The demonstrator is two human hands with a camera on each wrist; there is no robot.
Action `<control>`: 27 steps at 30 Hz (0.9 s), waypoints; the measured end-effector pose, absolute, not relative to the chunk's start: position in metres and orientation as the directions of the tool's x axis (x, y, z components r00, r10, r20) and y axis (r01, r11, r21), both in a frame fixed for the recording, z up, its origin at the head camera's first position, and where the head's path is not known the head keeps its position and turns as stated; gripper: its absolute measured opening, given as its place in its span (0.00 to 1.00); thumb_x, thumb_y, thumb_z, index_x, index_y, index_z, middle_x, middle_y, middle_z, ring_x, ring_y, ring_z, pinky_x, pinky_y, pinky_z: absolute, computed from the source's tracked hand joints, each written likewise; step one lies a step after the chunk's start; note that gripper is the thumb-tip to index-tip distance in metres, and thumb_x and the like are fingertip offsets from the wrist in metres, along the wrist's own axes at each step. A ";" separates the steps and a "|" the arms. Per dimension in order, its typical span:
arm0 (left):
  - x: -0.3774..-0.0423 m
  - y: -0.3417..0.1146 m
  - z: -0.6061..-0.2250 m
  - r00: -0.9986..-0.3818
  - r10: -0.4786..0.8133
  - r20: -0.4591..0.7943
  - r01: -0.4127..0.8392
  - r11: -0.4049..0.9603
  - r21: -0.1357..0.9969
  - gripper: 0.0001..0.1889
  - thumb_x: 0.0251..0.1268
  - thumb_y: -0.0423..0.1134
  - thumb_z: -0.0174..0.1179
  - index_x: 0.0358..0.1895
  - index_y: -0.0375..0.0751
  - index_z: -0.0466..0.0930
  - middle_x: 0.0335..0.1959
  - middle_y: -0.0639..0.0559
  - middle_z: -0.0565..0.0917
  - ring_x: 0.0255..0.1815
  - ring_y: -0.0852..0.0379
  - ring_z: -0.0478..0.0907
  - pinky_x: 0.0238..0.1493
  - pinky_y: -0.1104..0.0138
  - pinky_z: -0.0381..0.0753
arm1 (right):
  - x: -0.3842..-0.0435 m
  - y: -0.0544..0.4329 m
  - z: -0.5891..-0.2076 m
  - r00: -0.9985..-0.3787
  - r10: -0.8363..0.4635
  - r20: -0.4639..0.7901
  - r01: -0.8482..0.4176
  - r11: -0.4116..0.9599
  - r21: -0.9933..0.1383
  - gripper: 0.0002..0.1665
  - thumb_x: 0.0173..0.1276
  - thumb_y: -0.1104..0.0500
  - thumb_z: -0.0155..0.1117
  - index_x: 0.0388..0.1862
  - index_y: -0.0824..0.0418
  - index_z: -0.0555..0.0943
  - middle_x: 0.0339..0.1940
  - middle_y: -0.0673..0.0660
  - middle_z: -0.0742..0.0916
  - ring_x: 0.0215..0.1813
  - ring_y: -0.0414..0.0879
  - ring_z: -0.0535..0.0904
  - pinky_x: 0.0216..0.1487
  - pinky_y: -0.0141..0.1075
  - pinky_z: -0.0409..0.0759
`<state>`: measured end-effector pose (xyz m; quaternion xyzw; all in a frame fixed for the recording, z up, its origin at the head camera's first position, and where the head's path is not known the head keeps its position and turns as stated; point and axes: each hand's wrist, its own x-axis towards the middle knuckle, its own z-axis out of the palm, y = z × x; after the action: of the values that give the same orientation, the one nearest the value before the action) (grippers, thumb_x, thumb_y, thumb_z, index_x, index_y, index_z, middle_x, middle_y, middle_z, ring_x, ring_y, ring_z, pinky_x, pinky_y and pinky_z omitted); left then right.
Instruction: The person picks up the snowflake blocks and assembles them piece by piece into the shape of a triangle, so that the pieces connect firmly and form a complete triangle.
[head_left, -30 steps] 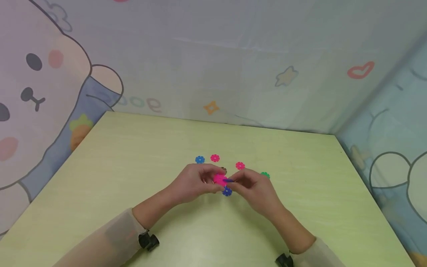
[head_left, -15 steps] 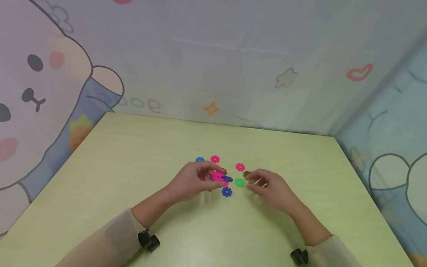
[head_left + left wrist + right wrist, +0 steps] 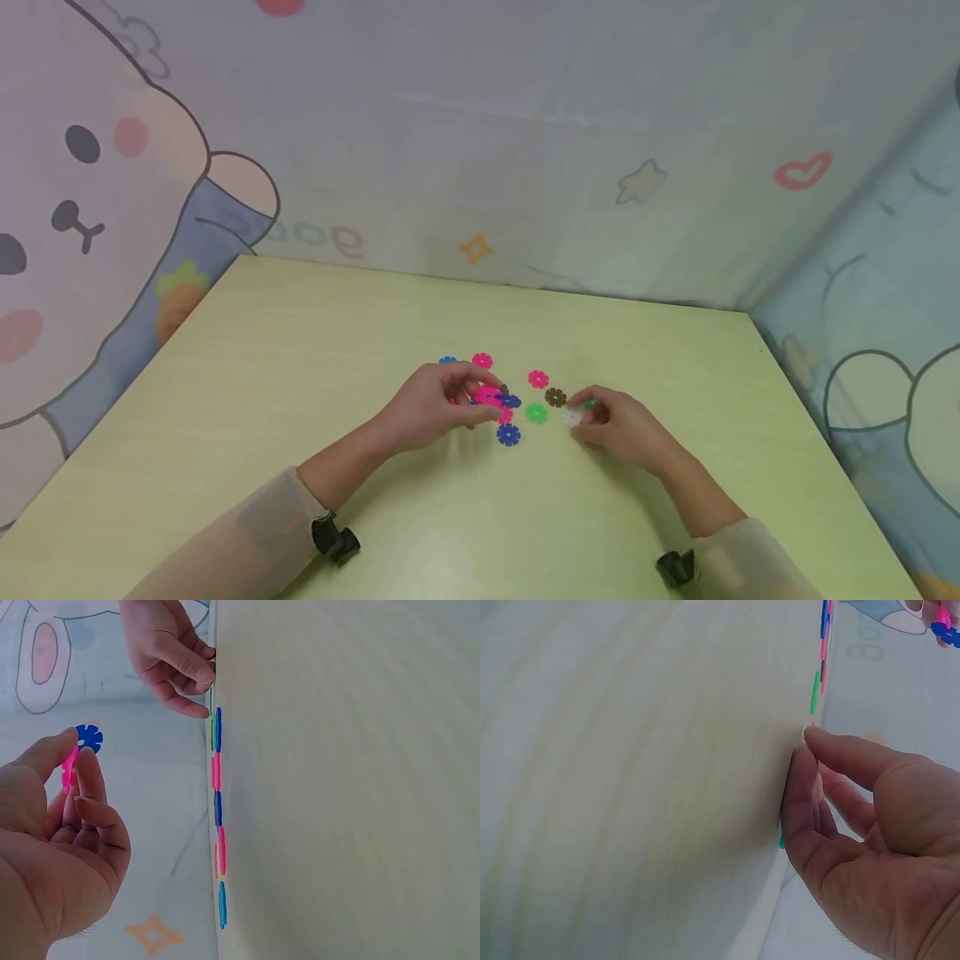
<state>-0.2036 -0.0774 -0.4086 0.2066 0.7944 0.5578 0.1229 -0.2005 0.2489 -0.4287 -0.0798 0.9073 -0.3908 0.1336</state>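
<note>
My left hand [image 3: 429, 410] pinches a pink notched plastic disc [image 3: 69, 771] above the table. A dark blue notched disc [image 3: 89, 739] is joined to it and sticks out past the fingertips. Low at the table, my right hand [image 3: 630, 429] has thumb and fingertips on a white notched disc [image 3: 573, 417]; its far part is hidden by the fingers. Beside it lie a brown disc [image 3: 556, 397] and a light green disc [image 3: 536, 413]. Another green disc [image 3: 588, 404] is mostly covered by the right hand.
More discs lie flat on the pale table [image 3: 360, 325]: a dark blue disc [image 3: 508, 434] nearest me, a pink disc [image 3: 538, 379], a second pink disc [image 3: 482, 361] and a partly hidden light blue disc [image 3: 447, 360]. A printed cloth [image 3: 555, 167] hangs behind the table.
My right hand has let go of the dark blue disc, now joined to the pink one, and moved right and down to the white disc. The left hand has barely moved.
</note>
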 end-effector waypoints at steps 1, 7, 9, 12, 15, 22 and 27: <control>-0.204 -0.077 -0.409 -0.884 0.466 0.035 0.190 0.289 0.938 0.20 0.67 0.44 0.80 0.59 0.48 0.90 0.36 0.53 0.89 0.37 0.44 0.89 0.34 0.68 0.80 | -0.201 0.249 -0.430 -0.952 -0.246 -0.181 -0.041 0.692 -0.721 0.21 0.75 0.61 0.73 0.64 0.61 0.84 0.40 0.55 0.85 0.41 0.48 0.79 0.40 0.33 0.80; -0.204 -0.077 -0.410 -0.884 0.466 0.024 0.169 0.272 0.947 0.19 0.66 0.44 0.80 0.59 0.49 0.90 0.36 0.52 0.89 0.39 0.37 0.89 0.34 0.68 0.82 | -0.202 0.247 -0.432 -0.953 -0.239 -0.188 -0.042 0.714 -0.698 0.16 0.74 0.60 0.73 0.59 0.60 0.85 0.38 0.54 0.85 0.38 0.47 0.78 0.40 0.35 0.78; -0.205 -0.077 -0.410 -0.884 0.467 0.024 0.165 0.264 0.950 0.19 0.66 0.43 0.80 0.59 0.48 0.90 0.37 0.52 0.89 0.40 0.35 0.89 0.36 0.65 0.85 | -0.202 0.247 -0.431 -0.952 -0.244 -0.184 -0.049 0.717 -0.696 0.15 0.74 0.60 0.75 0.57 0.60 0.86 0.39 0.55 0.84 0.40 0.47 0.78 0.42 0.36 0.78; -0.206 -0.077 -0.410 -0.883 0.469 0.027 0.162 0.249 0.955 0.19 0.67 0.42 0.80 0.59 0.47 0.90 0.37 0.51 0.89 0.39 0.35 0.89 0.41 0.57 0.89 | -0.202 0.245 -0.430 -0.952 -0.251 -0.178 -0.060 0.719 -0.692 0.15 0.73 0.61 0.76 0.55 0.61 0.85 0.45 0.57 0.86 0.46 0.49 0.79 0.48 0.38 0.81; -0.206 -0.076 -0.410 -0.876 0.482 0.026 0.158 0.236 0.959 0.19 0.68 0.41 0.79 0.59 0.44 0.89 0.37 0.50 0.89 0.39 0.36 0.89 0.44 0.52 0.91 | -0.201 0.244 -0.429 -0.952 -0.254 -0.173 -0.067 0.723 -0.688 0.16 0.71 0.61 0.78 0.54 0.62 0.84 0.48 0.57 0.86 0.50 0.49 0.80 0.52 0.40 0.81; -0.204 -0.072 -0.410 -0.864 0.504 0.000 0.135 0.232 0.963 0.22 0.71 0.40 0.77 0.63 0.40 0.86 0.38 0.49 0.90 0.43 0.34 0.92 0.44 0.54 0.91 | -0.196 0.240 -0.426 -0.938 -0.300 -0.171 -0.098 0.706 -0.701 0.12 0.73 0.58 0.77 0.49 0.60 0.85 0.39 0.53 0.84 0.44 0.47 0.78 0.44 0.33 0.78; -0.202 -0.069 -0.409 -0.860 0.509 -0.014 0.104 0.202 0.974 0.21 0.72 0.38 0.76 0.64 0.40 0.85 0.40 0.49 0.91 0.47 0.32 0.92 0.52 0.44 0.91 | -0.191 0.233 -0.421 -0.936 -0.303 -0.176 -0.037 0.585 -0.810 0.11 0.79 0.52 0.72 0.51 0.58 0.89 0.40 0.54 0.90 0.43 0.47 0.86 0.48 0.34 0.86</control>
<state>-0.2017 -0.0689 -0.4085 0.2027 0.7566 0.5981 0.1695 -0.1906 0.2330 -0.4209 -0.0970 0.8776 -0.4451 0.1495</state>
